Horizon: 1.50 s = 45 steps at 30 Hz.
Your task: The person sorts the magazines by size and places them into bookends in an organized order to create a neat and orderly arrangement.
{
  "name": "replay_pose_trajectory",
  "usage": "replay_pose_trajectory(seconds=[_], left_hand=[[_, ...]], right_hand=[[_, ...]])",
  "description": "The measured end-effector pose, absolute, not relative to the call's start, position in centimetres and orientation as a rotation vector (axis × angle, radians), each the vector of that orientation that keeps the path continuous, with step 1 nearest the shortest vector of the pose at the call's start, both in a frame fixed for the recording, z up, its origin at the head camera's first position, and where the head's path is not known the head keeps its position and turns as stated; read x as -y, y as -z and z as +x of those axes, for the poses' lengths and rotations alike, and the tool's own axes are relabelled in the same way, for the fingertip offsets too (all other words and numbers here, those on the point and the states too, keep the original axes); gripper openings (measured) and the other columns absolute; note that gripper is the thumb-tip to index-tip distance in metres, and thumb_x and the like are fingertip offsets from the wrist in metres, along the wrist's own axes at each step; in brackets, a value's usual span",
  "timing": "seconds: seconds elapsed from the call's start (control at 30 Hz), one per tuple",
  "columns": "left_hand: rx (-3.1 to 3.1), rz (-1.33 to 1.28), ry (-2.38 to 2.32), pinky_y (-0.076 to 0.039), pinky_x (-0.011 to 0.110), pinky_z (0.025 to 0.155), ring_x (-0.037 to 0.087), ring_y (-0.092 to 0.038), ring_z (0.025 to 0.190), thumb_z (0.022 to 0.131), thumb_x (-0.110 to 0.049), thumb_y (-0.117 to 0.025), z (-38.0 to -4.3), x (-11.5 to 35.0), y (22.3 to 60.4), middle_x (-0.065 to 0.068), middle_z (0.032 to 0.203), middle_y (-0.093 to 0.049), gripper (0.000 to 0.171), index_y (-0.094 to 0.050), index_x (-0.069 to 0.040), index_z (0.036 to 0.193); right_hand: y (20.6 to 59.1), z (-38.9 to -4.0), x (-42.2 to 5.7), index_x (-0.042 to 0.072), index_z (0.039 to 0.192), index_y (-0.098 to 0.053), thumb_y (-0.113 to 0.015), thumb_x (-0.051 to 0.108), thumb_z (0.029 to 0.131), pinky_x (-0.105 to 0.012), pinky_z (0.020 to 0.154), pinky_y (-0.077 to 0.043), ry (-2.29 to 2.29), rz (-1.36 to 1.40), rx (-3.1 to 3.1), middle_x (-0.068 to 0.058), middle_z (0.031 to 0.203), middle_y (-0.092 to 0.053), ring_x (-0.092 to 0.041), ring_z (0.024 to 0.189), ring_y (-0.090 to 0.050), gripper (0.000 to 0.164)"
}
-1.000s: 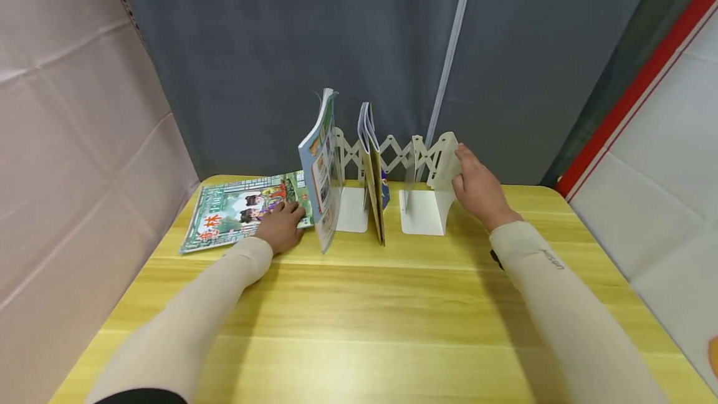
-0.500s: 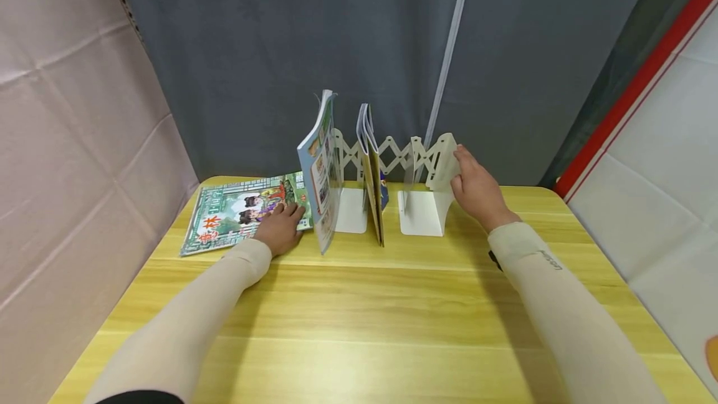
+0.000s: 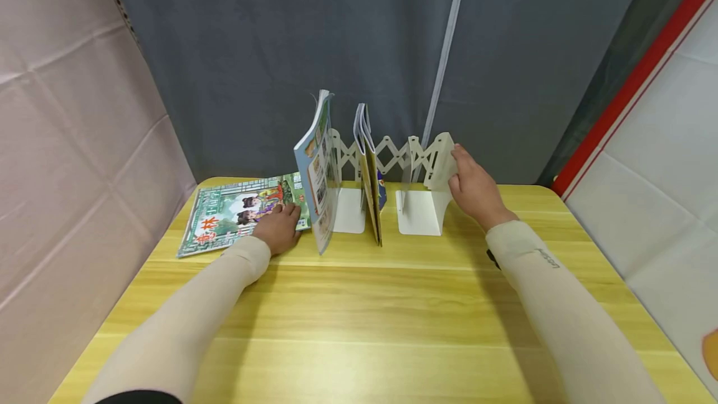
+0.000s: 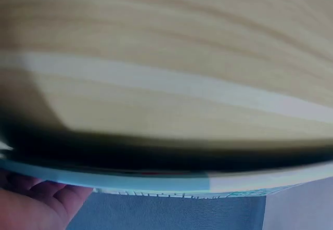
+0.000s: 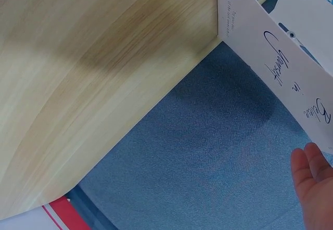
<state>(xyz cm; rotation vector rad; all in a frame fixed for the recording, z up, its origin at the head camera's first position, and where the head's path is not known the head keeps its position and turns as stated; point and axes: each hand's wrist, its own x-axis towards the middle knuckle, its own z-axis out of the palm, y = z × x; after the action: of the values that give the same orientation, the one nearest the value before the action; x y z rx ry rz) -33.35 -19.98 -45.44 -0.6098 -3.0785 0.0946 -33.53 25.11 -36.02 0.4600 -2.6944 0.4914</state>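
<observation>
Flat on the left of the table lies a magazine [image 3: 221,214] with a green illustrated cover. My left hand [image 3: 278,229] rests on its near right part, fingers spread over the cover; the left wrist view shows the magazine's edge [image 4: 156,180] close up. A white extendable bookend [image 3: 419,214] stands at the back. My right hand [image 3: 475,189] touches the outer face of its right end panel [image 5: 276,66] with straight fingers, near the upper edge. A blue-edged magazine [image 3: 318,186] stands upright at the bookend's left, and several thin booklets [image 3: 370,195] stand in its middle.
The wooden table [image 3: 359,317] stretches in front of the bookend. A grey curtain [image 3: 280,48] hangs right behind the table's far edge. Pale cloth [image 3: 84,111] hangs on the left, and a white panel with a red border [image 3: 628,105] stands on the right.
Both hands stay where they are on the magazine and the bookend panel. The whole head view shifts slightly to the left; nothing else visibly moves.
</observation>
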Motion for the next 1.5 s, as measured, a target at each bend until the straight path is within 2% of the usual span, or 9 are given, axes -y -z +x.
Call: replay_pose_trajectory(seconds=[0.57, 0.73, 1.03, 1.33, 1.5], left_hand=[[2.938, -0.731, -0.278, -0.054, 0.055, 0.082, 0.042, -0.062, 0.110, 0.097, -0.037, -0.056, -32.7, 21.0, 44.4, 0.022, 0.133, -0.058, 0.060, -0.049, 0.001, 0.143], [2.871, -0.773, -0.355, -0.055, 0.052, 0.080, 0.039, -0.063, 0.108, 0.097, -0.039, -0.056, -32.5, 21.7, 44.2, 0.021, 0.131, -0.060, 0.061, -0.049, 0.001, 0.143], [2.681, -0.869, -0.416, -0.053, 0.053, 0.080, 0.038, -0.064, 0.100, 0.095, -0.034, -0.062, -31.4, 22.7, 42.9, 0.020, 0.115, -0.065, 0.050, -0.059, 0.002, 0.129], [2.623, -0.888, -0.366, -0.052, 0.052, 0.084, 0.039, -0.064, 0.102, 0.090, -0.033, -0.071, -30.4, 23.7, 41.6, 0.021, 0.123, -0.063, 0.056, -0.060, 0.004, 0.130], [2.576, -0.869, -0.345, -0.051, 0.052, 0.086, 0.037, -0.065, 0.099, 0.088, -0.028, -0.072, -29.9, 24.5, 40.4, 0.019, 0.121, -0.065, 0.054, -0.060, 0.005, 0.128]], right_hand=[[35.8, -33.3, -25.1, -0.006, 0.151, -0.030, -0.035, 0.010, 0.099, -0.054, 0.111, -0.032, -0.492, 0.460, 2.683, -0.018, 0.161, -0.024, -0.039, 0.141, -0.034, 0.055], [35.9, -33.4, -25.1, -0.006, 0.151, -0.030, -0.034, 0.010, 0.099, -0.054, 0.111, -0.031, -0.488, 0.462, 2.684, -0.018, 0.161, -0.024, -0.039, 0.142, -0.033, 0.055], [36.0, -33.5, -25.1, -0.005, 0.152, -0.029, -0.033, 0.012, 0.100, -0.054, 0.112, -0.031, -0.487, 0.454, 2.685, -0.017, 0.161, -0.024, -0.039, 0.142, -0.033, 0.055], [36.1, -33.4, -25.1, -0.005, 0.152, -0.028, -0.033, 0.012, 0.099, -0.055, 0.112, -0.031, -0.486, 0.442, 2.696, -0.017, 0.162, -0.022, -0.039, 0.141, -0.033, 0.056], [36.1, -33.6, -25.1, -0.005, 0.152, -0.029, -0.032, 0.011, 0.099, -0.055, 0.111, -0.031, -0.487, 0.450, 2.678, -0.017, 0.162, -0.023, -0.040, 0.141, -0.034, 0.055]])
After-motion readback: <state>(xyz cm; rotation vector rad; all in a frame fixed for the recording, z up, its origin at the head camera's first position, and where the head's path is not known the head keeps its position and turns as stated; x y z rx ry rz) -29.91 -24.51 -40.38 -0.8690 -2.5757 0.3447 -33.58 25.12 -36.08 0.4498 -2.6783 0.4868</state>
